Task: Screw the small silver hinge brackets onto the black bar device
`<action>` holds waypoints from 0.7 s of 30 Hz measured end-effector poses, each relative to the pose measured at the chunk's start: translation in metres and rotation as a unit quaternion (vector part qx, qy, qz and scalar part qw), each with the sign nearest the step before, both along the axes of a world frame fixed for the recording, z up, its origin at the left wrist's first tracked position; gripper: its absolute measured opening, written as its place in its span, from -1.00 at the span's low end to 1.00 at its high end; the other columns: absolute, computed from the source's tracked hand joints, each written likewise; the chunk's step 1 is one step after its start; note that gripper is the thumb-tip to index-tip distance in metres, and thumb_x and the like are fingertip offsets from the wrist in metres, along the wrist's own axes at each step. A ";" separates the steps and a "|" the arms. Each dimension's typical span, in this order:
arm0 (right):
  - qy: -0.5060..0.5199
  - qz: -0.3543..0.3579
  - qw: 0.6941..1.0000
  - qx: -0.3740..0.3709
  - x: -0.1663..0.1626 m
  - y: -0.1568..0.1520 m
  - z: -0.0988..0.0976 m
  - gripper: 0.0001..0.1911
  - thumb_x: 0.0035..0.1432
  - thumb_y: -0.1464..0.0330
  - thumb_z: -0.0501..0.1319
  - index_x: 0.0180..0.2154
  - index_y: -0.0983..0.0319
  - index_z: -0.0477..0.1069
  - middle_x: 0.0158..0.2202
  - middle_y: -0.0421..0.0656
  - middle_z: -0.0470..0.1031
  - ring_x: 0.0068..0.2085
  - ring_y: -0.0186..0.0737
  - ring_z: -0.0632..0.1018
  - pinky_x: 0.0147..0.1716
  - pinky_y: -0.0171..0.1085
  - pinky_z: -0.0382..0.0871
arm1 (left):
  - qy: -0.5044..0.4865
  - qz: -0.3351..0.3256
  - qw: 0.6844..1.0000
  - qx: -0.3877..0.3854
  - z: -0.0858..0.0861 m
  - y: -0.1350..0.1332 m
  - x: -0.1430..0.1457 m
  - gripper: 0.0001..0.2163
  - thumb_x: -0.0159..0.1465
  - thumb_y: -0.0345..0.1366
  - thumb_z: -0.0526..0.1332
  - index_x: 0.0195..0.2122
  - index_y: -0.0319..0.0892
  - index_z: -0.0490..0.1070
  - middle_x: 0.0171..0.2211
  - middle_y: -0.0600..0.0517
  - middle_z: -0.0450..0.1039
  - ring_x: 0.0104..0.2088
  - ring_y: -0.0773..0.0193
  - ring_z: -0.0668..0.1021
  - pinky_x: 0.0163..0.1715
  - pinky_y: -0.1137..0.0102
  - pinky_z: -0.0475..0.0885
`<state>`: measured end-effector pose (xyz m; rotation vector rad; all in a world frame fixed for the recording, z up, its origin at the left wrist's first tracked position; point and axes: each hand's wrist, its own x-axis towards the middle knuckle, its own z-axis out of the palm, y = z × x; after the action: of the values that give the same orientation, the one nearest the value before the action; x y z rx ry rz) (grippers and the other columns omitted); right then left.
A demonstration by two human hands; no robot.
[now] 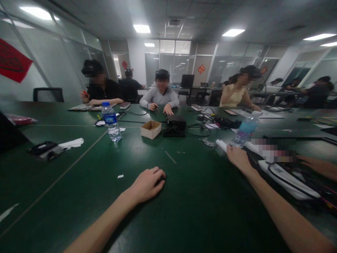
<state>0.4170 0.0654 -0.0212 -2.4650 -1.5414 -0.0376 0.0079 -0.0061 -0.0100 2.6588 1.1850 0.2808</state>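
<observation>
Counter [195,196]: dark green, glossy, pale seam at your left. Your left hand [149,184] rests on it, fingers loosely curled, thumb apart. Your right hand [238,158] is at the near end of a white item [222,145], just beside a clear bottle [244,130]; you cannot tell whether those fingers pinch it. Mid-counter: small open box [146,133] beside a black device [176,123]. Left: blue-capped bottle [112,123], white scrap [120,176]. Far side: people in grey [159,97], black [107,88], yellow [235,98]. Room: glass partitions [65,52], ceiling lights [142,28], red hanging [14,60].
</observation>
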 end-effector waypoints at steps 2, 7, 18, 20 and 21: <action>0.001 -0.003 1.000 0.006 -0.001 -0.002 0.003 -0.42 0.34 0.30 -0.20 -0.18 0.50 0.52 -0.20 0.29 0.53 -0.14 0.12 0.57 -0.13 -0.10 0.36 | -0.001 -0.003 1.000 -0.001 0.001 0.000 0.000 -0.85 0.33 -0.30 0.07 -0.13 -0.13 0.35 -0.22 0.02 0.39 -0.25 0.22 0.49 -0.24 0.36 0.36; 0.009 0.014 1.000 0.022 -0.009 -0.008 0.013 -0.44 0.33 0.33 -0.20 -0.24 0.50 0.52 -0.23 0.28 0.53 -0.18 0.12 0.56 -0.18 -0.09 0.35 | -0.008 -0.002 1.000 0.004 0.000 0.000 -0.001 -0.86 0.33 -0.29 0.07 -0.12 -0.11 0.34 -0.23 0.03 0.38 -0.27 0.22 0.49 -0.26 0.36 0.35; 0.166 0.341 0.925 0.039 -0.149 -0.061 0.012 -0.70 0.27 0.22 0.00 -0.15 0.28 0.34 -0.18 0.00 0.45 -0.25 -0.13 0.51 -0.27 -0.21 0.40 | -0.060 0.083 0.995 0.006 -0.005 -0.005 0.002 -0.77 0.35 -0.16 0.08 -0.04 -0.13 0.30 -0.15 -0.02 0.38 -0.22 0.17 0.49 -0.20 0.30 0.40; 0.185 0.365 0.912 0.035 -0.172 -0.076 0.009 -0.75 0.27 0.23 0.01 -0.17 0.25 0.32 -0.19 -0.02 0.44 -0.26 -0.12 0.51 -0.29 -0.20 0.40 | -0.062 0.109 0.992 0.007 -0.006 -0.005 0.002 -0.75 0.35 -0.12 0.09 -0.05 -0.14 0.31 -0.15 -0.02 0.39 -0.22 0.15 0.50 -0.21 0.28 0.41; 0.186 0.369 0.910 0.034 -0.180 -0.082 0.008 -0.78 0.26 0.24 0.02 -0.18 0.23 0.31 -0.21 -0.03 0.43 -0.28 -0.13 0.51 -0.31 -0.20 0.39 | -0.060 0.114 0.992 0.006 -0.007 -0.004 0.002 -0.76 0.35 -0.12 0.10 -0.07 -0.13 0.32 -0.16 -0.02 0.39 -0.23 0.16 0.50 -0.22 0.28 0.41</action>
<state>0.2374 -0.0171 -0.0134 -1.5628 -2.1035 0.4664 0.0102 -0.0103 -0.0166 2.4762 1.4513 0.4787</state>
